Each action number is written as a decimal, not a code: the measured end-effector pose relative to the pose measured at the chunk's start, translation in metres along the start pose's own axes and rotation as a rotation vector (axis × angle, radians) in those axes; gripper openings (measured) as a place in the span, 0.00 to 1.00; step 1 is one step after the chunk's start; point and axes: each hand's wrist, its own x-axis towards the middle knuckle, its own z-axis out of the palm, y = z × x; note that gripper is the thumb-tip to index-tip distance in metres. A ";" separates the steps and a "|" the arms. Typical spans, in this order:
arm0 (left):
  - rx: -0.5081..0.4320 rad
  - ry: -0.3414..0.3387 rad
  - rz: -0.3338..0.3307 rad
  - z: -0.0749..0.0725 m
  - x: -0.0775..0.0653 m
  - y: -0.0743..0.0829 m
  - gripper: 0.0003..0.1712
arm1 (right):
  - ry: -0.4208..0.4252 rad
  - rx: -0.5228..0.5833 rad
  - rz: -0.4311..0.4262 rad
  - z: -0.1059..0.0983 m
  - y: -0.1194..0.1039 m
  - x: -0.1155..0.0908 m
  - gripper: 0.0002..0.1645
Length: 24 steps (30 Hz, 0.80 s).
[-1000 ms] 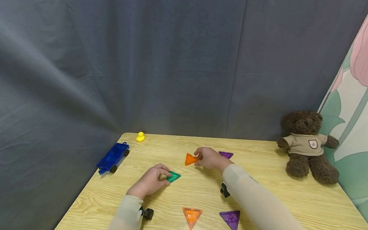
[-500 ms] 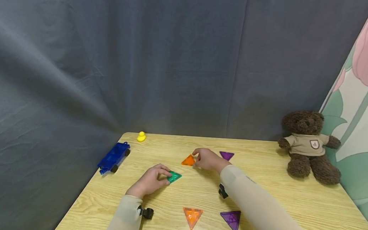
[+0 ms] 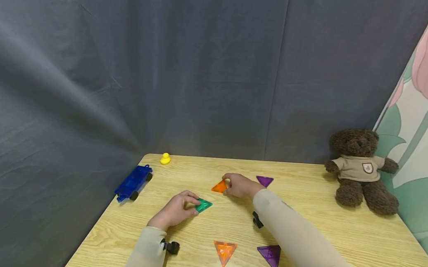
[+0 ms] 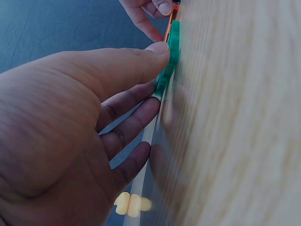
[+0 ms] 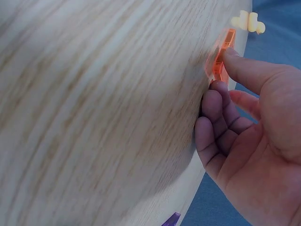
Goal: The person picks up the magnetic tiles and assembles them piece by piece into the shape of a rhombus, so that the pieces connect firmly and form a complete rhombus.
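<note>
Left hand (image 3: pixel 174 210) pinches green triangle (image 3: pixel 204 205); right hand (image 3: pixel 241 186) pinches far orange triangle (image 3: pixel 219 187).
Only the head view shows the teddy bear (image 3: pixel 358 170).

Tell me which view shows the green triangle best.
The head view: the green triangle shows its broad face, partly behind fingers. Left wrist shows it closer, mostly edge-on; right wrist does not show it.

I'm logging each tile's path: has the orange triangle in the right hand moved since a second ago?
Yes: the held orange triangle moved slightly left, closer to the yellow duck, and turned.
</note>
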 end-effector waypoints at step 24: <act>0.008 0.000 -0.009 -0.001 -0.001 0.006 0.17 | -0.040 -0.032 -0.033 -0.003 0.000 0.004 0.33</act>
